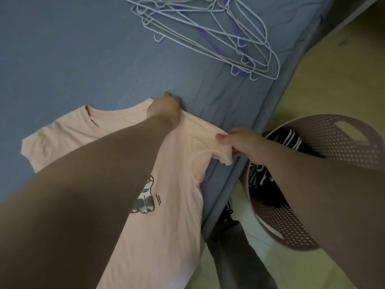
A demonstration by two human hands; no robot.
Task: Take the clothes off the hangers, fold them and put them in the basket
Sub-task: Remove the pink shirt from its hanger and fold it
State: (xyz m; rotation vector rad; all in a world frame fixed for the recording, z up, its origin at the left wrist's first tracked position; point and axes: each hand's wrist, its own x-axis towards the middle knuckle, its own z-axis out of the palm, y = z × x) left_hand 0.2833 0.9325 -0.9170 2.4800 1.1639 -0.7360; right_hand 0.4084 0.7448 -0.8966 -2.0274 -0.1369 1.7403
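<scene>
A pale pink T-shirt (pixel 68 134) with a cartoon print lies front up on the blue bed sheet (pixel 62 59). My left hand (pixel 164 107) reaches across it and grips the shirt's right shoulder near the collar. My right hand (pixel 243 144) pinches the hem of the right sleeve, pulling it out toward the bed's edge. A pile of several empty wire hangers (pixel 208 32), white and purple, lies at the far side of the bed. The pink perforated basket (pixel 333 142) stands on the floor at the right, with dark folded clothes (pixel 287 140) inside.
The bed's edge runs diagonally from upper right to lower middle. Pale floor lies to the right of it. Dark grey trouser legs (pixel 235 247) show below, between bed and basket.
</scene>
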